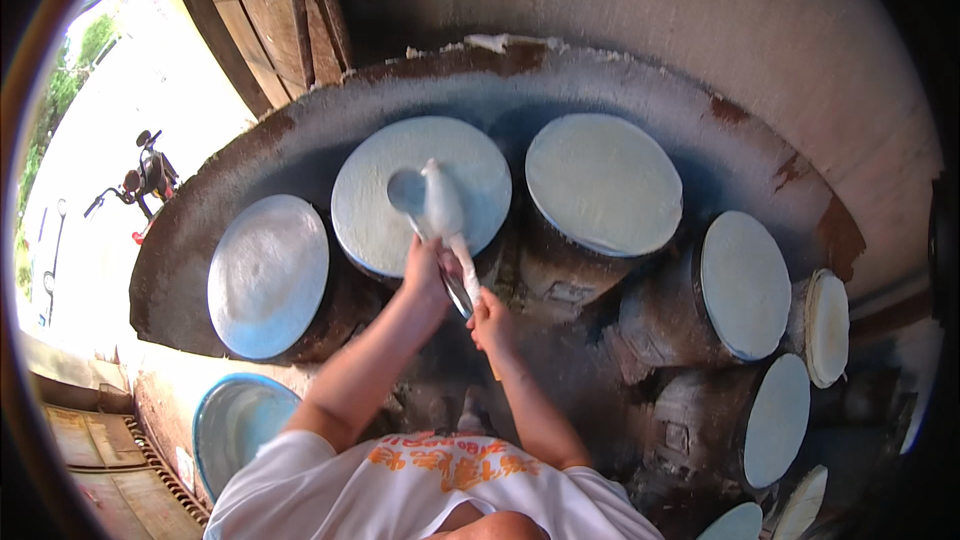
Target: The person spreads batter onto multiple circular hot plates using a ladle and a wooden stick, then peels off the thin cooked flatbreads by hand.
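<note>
Over the far round griddle (365, 165), my left hand (427, 268) is closed on the long metal handle of a ladle (406, 190), its round bowl pointing away from me. Right beside the bowl lies a white cloth-wrapped stick (442, 202), thick at the far end and narrow toward me. My right hand (488, 322), lower and to the right, is closed around its near end. The two tools run close together; whether they touch is unclear. A pale layer covers the griddle beneath them.
More round griddles on barrel-like stoves curve around me: one bare-looking at left (268, 275), others pale-topped (605, 185), (745, 285), (776, 420). A blue-rimmed basin (205, 420) stands at lower left. A rusty curved metal wall (800, 165) rises behind.
</note>
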Demonstrator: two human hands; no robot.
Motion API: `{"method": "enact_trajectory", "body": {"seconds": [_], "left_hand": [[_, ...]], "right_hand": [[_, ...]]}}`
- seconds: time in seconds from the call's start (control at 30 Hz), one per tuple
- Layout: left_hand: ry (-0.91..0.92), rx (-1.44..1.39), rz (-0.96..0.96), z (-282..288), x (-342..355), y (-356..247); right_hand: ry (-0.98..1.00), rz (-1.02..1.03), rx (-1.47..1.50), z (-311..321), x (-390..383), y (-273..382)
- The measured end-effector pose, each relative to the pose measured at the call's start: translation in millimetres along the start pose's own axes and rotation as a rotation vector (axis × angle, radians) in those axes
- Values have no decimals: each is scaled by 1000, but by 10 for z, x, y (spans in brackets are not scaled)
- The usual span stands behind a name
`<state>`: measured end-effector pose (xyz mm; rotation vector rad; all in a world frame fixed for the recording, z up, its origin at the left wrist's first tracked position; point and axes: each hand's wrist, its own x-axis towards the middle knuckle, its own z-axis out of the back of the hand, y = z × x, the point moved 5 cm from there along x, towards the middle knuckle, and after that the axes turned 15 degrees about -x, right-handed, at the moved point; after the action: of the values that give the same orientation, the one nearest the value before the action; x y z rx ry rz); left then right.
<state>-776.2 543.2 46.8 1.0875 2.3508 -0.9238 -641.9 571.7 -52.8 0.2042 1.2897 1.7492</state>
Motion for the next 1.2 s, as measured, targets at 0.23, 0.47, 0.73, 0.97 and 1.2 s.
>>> {"method": "enact_trajectory", "body": {"seconds": [0.23,0.47,0.73,0.97,1.2], "left_hand": [[335,-1256,789,-172,-606,-383],[668,-1179,610,-176,-1171,-1400],[723,-1075,424,467,-776,-2328],[468,-983,589,1465,-85,-2215],[423,-828,572,1696,186,-2411]], "right_hand": [[-279,466,-48,637,-58,600],[-49,569,-213,-13,178,696],[-118,565,-331,-45,460,1016],[36,508,-21,-1193,-37,857],[100,422,35,-2154,-93,1096]]}}
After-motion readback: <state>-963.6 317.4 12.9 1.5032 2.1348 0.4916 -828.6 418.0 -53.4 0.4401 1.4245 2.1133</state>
